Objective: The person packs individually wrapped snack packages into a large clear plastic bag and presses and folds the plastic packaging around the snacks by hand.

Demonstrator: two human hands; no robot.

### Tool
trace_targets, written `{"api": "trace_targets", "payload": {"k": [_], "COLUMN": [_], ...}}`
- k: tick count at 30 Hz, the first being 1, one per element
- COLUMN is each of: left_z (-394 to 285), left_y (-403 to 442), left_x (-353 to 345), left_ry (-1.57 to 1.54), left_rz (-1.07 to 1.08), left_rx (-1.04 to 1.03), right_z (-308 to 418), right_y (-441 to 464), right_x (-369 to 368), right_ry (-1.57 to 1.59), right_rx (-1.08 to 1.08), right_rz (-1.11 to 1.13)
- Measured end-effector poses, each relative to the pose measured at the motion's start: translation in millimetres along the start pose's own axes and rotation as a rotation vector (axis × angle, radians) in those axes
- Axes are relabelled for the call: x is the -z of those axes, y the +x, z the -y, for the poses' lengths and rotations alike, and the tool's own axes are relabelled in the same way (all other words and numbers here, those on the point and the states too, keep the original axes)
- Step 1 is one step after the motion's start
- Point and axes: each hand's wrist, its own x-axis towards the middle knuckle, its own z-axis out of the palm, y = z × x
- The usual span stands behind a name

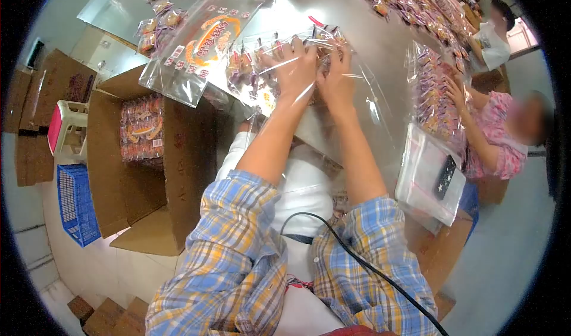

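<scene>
My left hand lies over a row of small wrapped snack packets, its fingers spread and stretched away from me. Close beside it, my right hand rests on the right end of the row with fingers apart and slightly bent. Clear film of a large plastic bag surrounds the packets and stretches back over my forearms. Both hands seem to be inside it, though glare hides the opening. Left of them lies a flat printed clear bag with orange and purple lettering.
Loose packets line the metal table's far edge. An open carton at left holds a filled bag. At right, a person handles another packet-filled bag, near a stack of clear bags with a dark phone.
</scene>
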Motion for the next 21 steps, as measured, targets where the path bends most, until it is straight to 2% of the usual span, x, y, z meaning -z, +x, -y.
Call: {"api": "trace_targets", "payload": {"k": [3,10,13,16,19,21], "left_z": [1.6,6.8,6.7,7.1,5.6,6.6], "left_y": [-0.8,-4.4,-6.0,-5.8,-4.7,-5.8], "left_x": [-12.2,-15.3,-21.4,-21.4,-17.8,-18.1], "left_ry": [0.071,0.091,0.146,0.130,0.155,0.123], "left_rz": [-0.124,-0.152,-0.176,-0.180,-0.131,-0.165], "left_rx": [-0.016,-0.028,-0.036,-0.026,-0.015,-0.021], "right_z": [-5.0,-5.9,-13.3,-9.9,-17.2,-22.4], "right_y": [-1.6,-2.0,9.1,8.4,2.5,-9.6], "right_x": [0.5,5.9,6.1,-0.5,-7.1,-9.7], "right_ry": [0.072,-0.013,-0.142,-0.266,-0.264,-0.136], "right_rx": [-0.124,-0.202,-0.220,-0.126,-0.080,-0.039], "right_rz": [0.115,0.233,0.494,0.440,0.404,0.240]}}
